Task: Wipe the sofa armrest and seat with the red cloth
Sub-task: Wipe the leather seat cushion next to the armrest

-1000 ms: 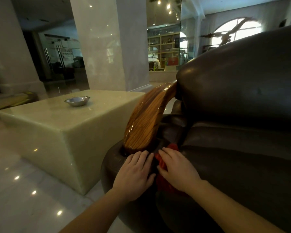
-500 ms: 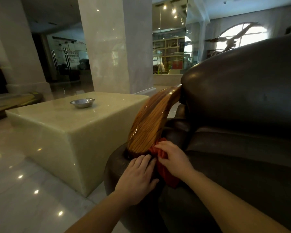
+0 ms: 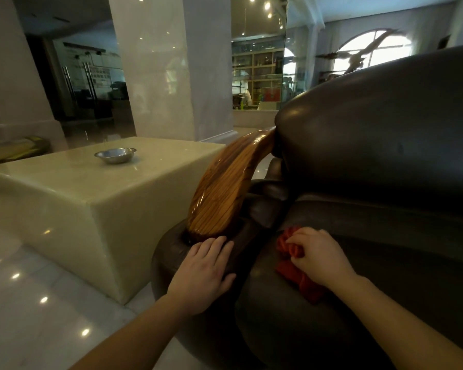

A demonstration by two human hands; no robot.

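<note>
Head view: right hand (image 3: 320,253) clenched on bunched red cloth (image 3: 296,265), pressed to dark sofa seat (image 3: 385,263). Left hand (image 3: 206,271) flat, released, bracing leather armrest (image 3: 177,249) below wooden trim (image 3: 225,193). Advice: spread cloth, overlap strokes.

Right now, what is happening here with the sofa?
A person is wiping a dark leather sofa. The right hand presses a bunched red cloth on the seat beside the armrest. The left hand lies flat on the rounded leather armrest, just below its wooden panel, and holds nothing.
</note>
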